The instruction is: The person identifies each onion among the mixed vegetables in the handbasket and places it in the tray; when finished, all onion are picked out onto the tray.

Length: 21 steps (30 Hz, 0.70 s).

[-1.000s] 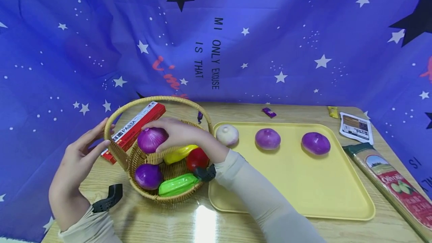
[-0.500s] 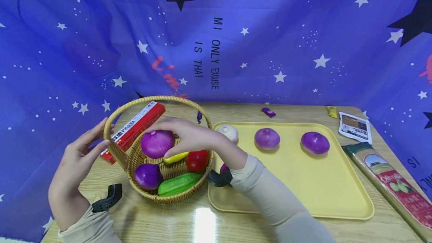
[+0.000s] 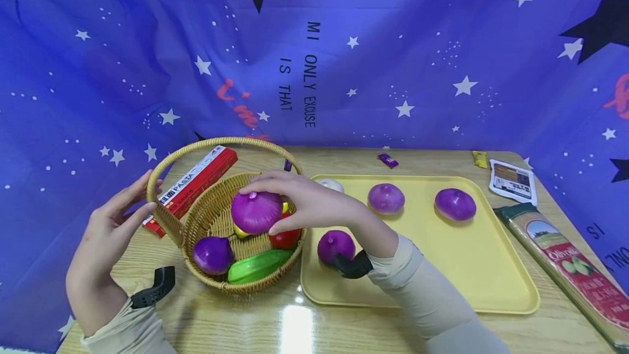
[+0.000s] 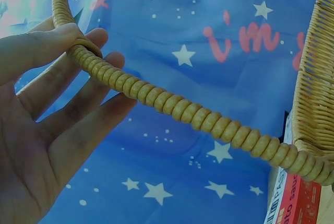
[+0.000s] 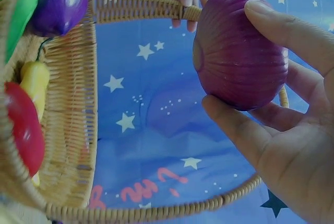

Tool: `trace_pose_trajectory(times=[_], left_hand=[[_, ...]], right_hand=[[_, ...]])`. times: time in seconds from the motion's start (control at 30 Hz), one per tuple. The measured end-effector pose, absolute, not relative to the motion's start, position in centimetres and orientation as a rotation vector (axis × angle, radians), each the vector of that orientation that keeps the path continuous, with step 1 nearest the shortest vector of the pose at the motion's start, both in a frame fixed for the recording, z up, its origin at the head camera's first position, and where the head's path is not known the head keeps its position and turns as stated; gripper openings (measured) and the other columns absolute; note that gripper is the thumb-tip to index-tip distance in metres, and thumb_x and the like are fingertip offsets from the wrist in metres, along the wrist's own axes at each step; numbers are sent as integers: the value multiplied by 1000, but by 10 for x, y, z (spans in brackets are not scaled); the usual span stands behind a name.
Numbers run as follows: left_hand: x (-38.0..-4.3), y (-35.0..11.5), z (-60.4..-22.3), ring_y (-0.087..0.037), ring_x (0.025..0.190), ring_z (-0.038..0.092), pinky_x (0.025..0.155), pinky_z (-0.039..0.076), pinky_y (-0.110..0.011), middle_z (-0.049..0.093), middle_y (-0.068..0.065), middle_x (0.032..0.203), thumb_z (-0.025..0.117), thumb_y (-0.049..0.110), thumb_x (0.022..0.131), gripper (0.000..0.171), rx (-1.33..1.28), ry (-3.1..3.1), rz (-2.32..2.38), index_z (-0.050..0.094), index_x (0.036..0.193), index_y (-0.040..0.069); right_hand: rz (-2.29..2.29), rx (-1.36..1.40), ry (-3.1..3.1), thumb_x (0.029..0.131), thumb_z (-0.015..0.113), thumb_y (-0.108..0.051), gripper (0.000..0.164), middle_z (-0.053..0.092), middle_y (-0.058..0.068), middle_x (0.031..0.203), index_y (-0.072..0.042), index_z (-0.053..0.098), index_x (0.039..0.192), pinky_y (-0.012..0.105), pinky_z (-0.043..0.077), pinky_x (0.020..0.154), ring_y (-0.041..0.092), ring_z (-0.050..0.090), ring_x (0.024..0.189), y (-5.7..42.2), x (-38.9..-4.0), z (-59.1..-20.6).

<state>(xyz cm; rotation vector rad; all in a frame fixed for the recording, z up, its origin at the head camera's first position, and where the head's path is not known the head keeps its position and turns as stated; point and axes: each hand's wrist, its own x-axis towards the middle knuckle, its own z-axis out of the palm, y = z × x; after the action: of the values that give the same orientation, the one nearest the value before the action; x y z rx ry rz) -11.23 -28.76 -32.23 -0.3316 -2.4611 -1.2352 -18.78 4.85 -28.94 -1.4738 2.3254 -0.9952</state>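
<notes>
My left hand [image 3: 100, 239] pinches the left side of the handle [image 4: 177, 108] of a wicker basket [image 3: 199, 217], thumb on one side and fingers on the other. In my right hand [image 3: 319, 204] is a purple onion [image 3: 255, 213], held above the basket between thumb and fingers; the right wrist view shows the onion [image 5: 240, 51] beside the basket's handle. Inside the basket lie a round purple vegetable [image 3: 213, 255], a long green vegetable [image 3: 259, 266], a red tomato [image 3: 284, 239] and a yellow pepper-like piece [image 5: 34, 83], partly hidden in the head view.
Right of the basket is a yellow tray [image 3: 432, 283] bearing a dark purple onion [image 3: 336, 243], two lighter purple ones and a partly covered white one [image 3: 331, 184]. A pasta box [image 3: 199, 182] lies behind the basket. A pasta bag [image 3: 565, 266] lies at the right.
My right hand has moved right with the purple onion, still over the basket. The dark purple onion on the tray has come into sight. My left hand stays at the handle.
</notes>
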Motion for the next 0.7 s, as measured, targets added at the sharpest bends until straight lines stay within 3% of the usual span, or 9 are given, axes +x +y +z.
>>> trace_pose_trajectory(times=[0.33,0.53,0.7], left_hand=[[-114,-290,-324,10,106,57,85,46,-2,59,26,117,55,-6,90,54,-367,-2424,-1256,44,141,9],[-115,-290,-324,10,104,57,84,47,-2,60,25,116,56,-6,90,54,-365,-2422,-1253,45,140,8],[-115,-290,-324,10,105,57,84,47,-2,59,26,118,55,-6,90,54,-369,-2425,-1259,44,141,9]], right_hand=[[-1039,-1483,2349,79,76,-24,65,41,-2,141,-26,47,137,32,47,103,13,38,132,75,-181,-301],[-1053,-1446,2409,79,76,-31,64,39,-3,145,-28,48,137,42,36,108,15,36,136,94,-175,-307],[-1111,-1402,2414,78,77,-29,64,42,-3,144,-27,49,136,39,45,103,17,37,134,109,-173,-312]])
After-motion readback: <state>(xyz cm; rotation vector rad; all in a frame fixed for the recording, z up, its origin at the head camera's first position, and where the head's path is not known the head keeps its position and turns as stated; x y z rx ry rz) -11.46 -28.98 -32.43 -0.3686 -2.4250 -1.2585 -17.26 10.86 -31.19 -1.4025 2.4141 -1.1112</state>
